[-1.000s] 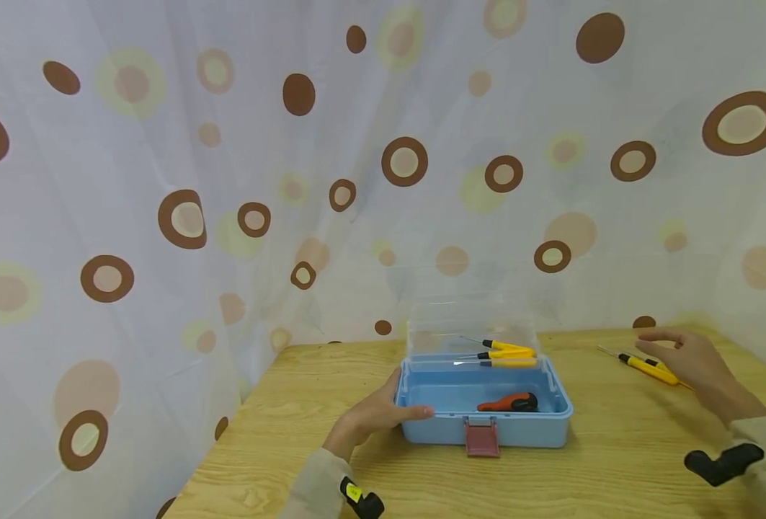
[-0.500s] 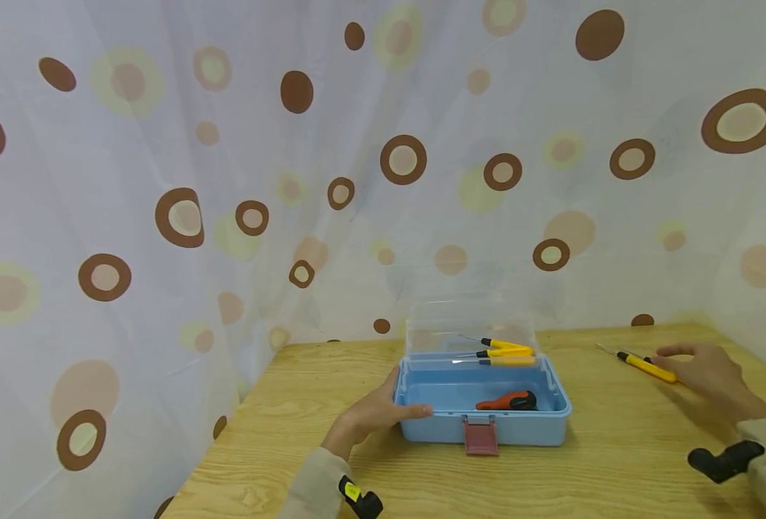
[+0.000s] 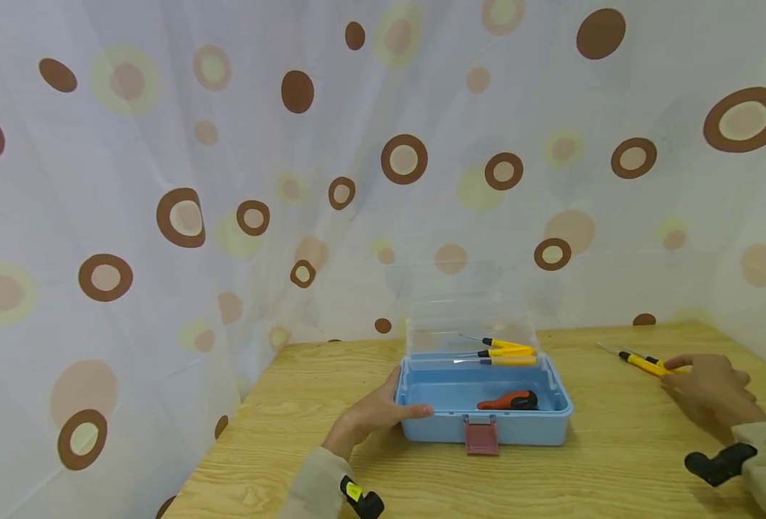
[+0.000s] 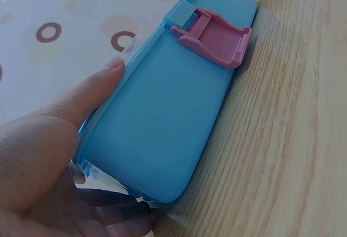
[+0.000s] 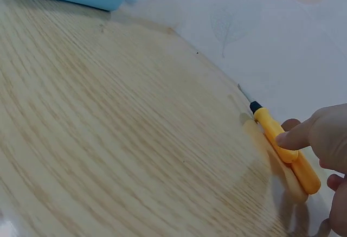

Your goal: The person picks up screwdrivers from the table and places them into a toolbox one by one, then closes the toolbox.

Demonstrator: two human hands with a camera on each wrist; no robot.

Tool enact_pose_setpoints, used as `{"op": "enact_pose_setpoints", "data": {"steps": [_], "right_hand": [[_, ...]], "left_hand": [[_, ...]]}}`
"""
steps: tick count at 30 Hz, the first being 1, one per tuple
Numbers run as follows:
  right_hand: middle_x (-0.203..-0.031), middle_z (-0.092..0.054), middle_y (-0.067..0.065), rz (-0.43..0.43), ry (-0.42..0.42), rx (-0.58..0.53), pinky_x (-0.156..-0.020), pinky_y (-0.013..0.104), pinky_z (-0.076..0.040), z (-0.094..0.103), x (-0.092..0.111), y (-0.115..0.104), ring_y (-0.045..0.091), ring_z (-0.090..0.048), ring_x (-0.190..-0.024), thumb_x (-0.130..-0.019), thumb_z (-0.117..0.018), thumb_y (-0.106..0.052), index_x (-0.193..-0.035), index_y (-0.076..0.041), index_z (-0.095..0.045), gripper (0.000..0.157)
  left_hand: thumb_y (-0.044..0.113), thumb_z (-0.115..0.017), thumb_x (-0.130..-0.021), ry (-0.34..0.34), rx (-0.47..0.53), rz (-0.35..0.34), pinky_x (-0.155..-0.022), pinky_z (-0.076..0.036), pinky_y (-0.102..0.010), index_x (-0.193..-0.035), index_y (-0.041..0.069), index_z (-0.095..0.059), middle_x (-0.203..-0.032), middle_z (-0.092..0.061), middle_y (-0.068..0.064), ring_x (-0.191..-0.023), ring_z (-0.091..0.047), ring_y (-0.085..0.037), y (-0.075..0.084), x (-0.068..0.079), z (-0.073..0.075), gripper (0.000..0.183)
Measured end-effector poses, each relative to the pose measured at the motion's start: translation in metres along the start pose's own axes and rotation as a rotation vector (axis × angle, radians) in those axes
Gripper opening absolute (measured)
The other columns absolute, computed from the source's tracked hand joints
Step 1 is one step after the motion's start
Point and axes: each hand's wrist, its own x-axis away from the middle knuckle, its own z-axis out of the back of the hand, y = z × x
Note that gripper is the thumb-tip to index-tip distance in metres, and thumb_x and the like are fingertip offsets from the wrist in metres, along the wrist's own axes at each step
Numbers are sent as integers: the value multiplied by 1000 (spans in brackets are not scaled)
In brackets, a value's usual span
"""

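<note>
A light blue toolbox (image 3: 483,429) with a raised clear lid (image 3: 472,324) stands on the table. My left hand (image 3: 372,418) grips its left end, thumb on the front rim and fingers along the side, as the left wrist view shows. Inside the box lies a red-and-black handle (image 3: 509,401). Several yellow-handled screwdrivers (image 3: 511,352) show through the lid. To the right, two yellow screwdrivers (image 5: 274,134) lie close together, their shafts pointing away to the left. My right hand (image 3: 713,382) pinches their handle ends between thumb and index finger; the far side of the grip is hidden.
A dull pink latch (image 3: 482,436) hangs down on the box's front. The wooden table (image 3: 590,483) reaches back to a white curtain (image 3: 331,108) with brown circles. Bare tabletop lies between the box and the right-hand screwdrivers.
My right hand has come down from above the right-hand screwdrivers and drawn closer to me, its fingers closing about their handles. The left hand and toolbox have stayed put.
</note>
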Motion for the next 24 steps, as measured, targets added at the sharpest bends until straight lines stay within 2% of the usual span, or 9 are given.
{"op": "enact_pose_setpoints", "data": {"steps": [4,10,20,24], "right_hand": [[-116,-35,46,-92,-7,-30,-70,71,-34,-5,-1,0,70,-32,-97,-92,-71,-29,-127,9,-58,54],[-110,-37,44,-70,5,-32,-68,69,-33,-8,-3,-1,68,-32,-95,-86,-76,-28,-120,10,-61,53],[-109,-37,48,-6,-1,8,-66,69,-35,-7,1,-6,70,-33,-90,-90,-77,-33,-120,10,-58,55],[-108,-38,48,-13,9,19,-67,69,-35,-7,1,-7,70,-33,-92,-91,-77,-33,-121,11,-58,57]], "left_hand": [[43,-79,-92,-2,5,-2,-114,-31,-55,-167,18,-1,-162,-31,-9,-141,-38,-29,0,-1,0,111],[41,-78,-93,4,-6,13,-114,-31,-57,-167,19,1,-163,-29,-8,-141,-38,-29,-1,0,0,111],[41,-78,-93,0,-5,-10,-115,-31,-55,-167,18,1,-162,-31,-9,-140,-39,-28,1,0,0,110],[40,-77,-93,1,-4,-11,-115,-30,-55,-167,18,1,-162,-31,-9,-140,-39,-28,3,0,0,109]]}}
